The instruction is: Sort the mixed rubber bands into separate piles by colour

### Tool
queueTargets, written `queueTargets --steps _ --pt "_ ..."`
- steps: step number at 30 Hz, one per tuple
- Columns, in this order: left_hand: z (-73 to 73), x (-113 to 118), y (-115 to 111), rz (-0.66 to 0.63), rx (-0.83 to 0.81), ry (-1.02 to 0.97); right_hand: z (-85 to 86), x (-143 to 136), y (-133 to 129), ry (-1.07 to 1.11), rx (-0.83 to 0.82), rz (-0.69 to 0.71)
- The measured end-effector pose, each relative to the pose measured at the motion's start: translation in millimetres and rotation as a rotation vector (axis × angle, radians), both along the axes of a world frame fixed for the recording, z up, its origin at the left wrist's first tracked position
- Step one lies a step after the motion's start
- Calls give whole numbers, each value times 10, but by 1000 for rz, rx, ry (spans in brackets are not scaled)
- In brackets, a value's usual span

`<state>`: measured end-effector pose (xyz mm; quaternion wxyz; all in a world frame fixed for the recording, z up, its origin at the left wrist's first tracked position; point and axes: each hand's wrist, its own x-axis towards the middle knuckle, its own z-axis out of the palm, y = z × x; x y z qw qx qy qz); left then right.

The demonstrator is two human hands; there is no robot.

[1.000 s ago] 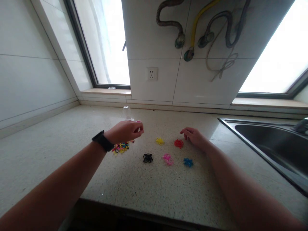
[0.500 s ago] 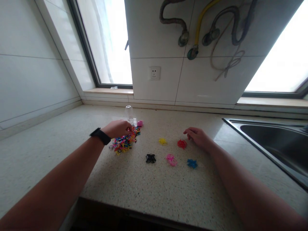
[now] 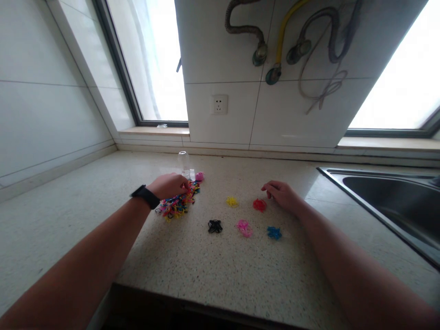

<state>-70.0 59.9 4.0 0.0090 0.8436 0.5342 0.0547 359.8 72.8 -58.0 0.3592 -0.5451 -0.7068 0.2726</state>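
My left hand (image 3: pixel 172 185) is closed at the upper part of a mixed pile of colourful small bands (image 3: pixel 175 207); what its fingertips pinch is too small to name. My right hand (image 3: pixel 280 195) rests on the counter beside a small red heap (image 3: pixel 259 205), its fingers curled and closed, and anything between them is hidden. A yellow heap (image 3: pixel 232 201) lies left of the red one. Nearer the front edge, a black heap (image 3: pixel 215 226), a pink heap (image 3: pixel 244 228) and a blue heap (image 3: pixel 274 233) form a row.
Behind the pile stand a clear bottle (image 3: pixel 184 164) and a pink object (image 3: pixel 199 176). A steel sink (image 3: pixel 395 197) is set into the counter (image 3: pixel 206 270) at the right. A socket (image 3: pixel 219 104) and hoses are on the wall.
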Motion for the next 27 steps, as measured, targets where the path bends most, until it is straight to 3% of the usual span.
queueTargets --steps 7,13,21,27 --pt "71 -32 -8 5 9 -56 -25 15 15 -15 21 10" --pt "209 14 -33 -31 -60 -233 -13 8 12 -21 8 17" --pt "366 492 -319 -180 -287 -664 -1 4 -2 -47 9 22" --pt "385 860 -560 -261 -493 -1007 -39 15 34 -42 -4 26"
